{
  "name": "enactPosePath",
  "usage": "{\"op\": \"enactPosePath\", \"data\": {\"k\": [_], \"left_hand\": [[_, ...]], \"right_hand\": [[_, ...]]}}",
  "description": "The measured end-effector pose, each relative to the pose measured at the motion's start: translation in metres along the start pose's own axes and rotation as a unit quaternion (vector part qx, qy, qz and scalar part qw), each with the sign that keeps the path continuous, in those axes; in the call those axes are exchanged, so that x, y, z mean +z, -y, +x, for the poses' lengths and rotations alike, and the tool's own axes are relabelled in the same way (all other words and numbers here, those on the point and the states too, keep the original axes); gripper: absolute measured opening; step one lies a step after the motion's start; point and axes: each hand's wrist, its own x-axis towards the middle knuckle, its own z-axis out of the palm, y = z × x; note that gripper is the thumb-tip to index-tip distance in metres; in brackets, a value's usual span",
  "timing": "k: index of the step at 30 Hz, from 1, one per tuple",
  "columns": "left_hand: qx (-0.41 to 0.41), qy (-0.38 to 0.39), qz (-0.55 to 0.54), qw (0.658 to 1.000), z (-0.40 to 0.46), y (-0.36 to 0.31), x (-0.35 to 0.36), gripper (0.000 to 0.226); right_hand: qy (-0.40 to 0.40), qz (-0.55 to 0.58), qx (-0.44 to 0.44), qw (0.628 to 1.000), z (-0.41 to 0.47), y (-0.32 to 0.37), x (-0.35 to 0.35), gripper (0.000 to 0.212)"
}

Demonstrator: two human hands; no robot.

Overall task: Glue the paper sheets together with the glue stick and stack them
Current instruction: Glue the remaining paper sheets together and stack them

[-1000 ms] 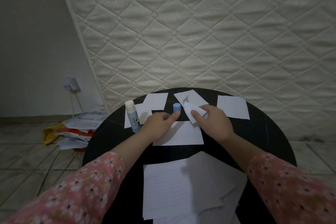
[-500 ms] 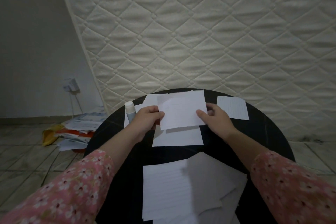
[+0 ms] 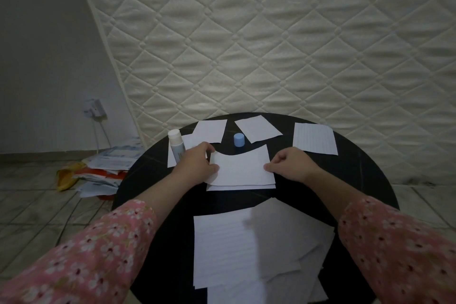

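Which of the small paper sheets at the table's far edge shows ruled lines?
The far-right sheet, beyond the right hand. The other far sheets, near the blue cap, look plain white.

left hand point(image 3: 197, 164): fingers curled, thumb and fingertips at sheet's left edge | right hand point(image 3: 292, 164): loosely fisted, fingertips on sheet's right edge | both forearms stretched forward, converging, pink floral sleeves
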Motion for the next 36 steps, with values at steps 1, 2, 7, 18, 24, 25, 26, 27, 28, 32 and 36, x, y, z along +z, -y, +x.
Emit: {"op": "enactPosePath", "data": {"k": [1, 2, 7, 18, 24, 25, 26, 27, 28, 32, 36], "left_hand": [[0.002, 0.000, 0.004, 1.000, 0.000, 0.000, 0.000, 0.038], [0.004, 0.002, 0.008, 1.000, -0.001, 0.000, 0.001, 0.036], [0.018, 0.003, 0.034, 0.999, -0.001, 0.003, 0.002, 0.036], [0.038, -0.026, 0.080, 0.996, 0.001, -0.001, 0.005, 0.033], [0.163, -0.032, 0.098, 0.981, 0.002, -0.016, 0.025, 0.043], [0.177, -0.013, 0.112, 0.978, 0.002, -0.017, 0.030, 0.046], [0.187, 0.010, 0.126, 0.974, 0.002, -0.017, 0.035, 0.049], [0.192, 0.035, 0.139, 0.971, 0.002, -0.016, 0.038, 0.050], [0.194, 0.056, 0.151, 0.968, 0.003, -0.015, 0.041, 0.051], [0.184, 0.097, 0.179, 0.962, 0.004, -0.011, 0.044, 0.053], [0.174, 0.112, 0.205, 0.956, 0.003, -0.014, 0.039, 0.055]], "right_hand": [[0.003, -0.001, 0.001, 1.000, -0.001, 0.001, -0.001, 0.015], [0.005, -0.004, 0.002, 1.000, -0.001, 0.001, -0.002, 0.015], [0.014, -0.030, 0.001, 0.999, -0.001, 0.001, -0.002, 0.017], [-0.058, -0.125, -0.051, 0.989, -0.002, 0.002, 0.002, 0.026], [-0.063, -0.232, -0.247, 0.939, -0.006, 0.018, 0.025, 0.047], [-0.045, -0.248, -0.253, 0.934, -0.006, 0.020, 0.031, 0.051], [-0.029, -0.260, -0.253, 0.931, -0.006, 0.020, 0.036, 0.053], [-0.016, -0.266, -0.248, 0.931, -0.006, 0.019, 0.040, 0.054], [0.001, -0.269, -0.234, 0.934, -0.005, 0.017, 0.042, 0.055], [0.073, -0.285, -0.169, 0.941, -0.003, 0.010, 0.046, 0.057], [0.063, -0.279, -0.132, 0.949, -0.001, 0.007, 0.048, 0.067]]}}
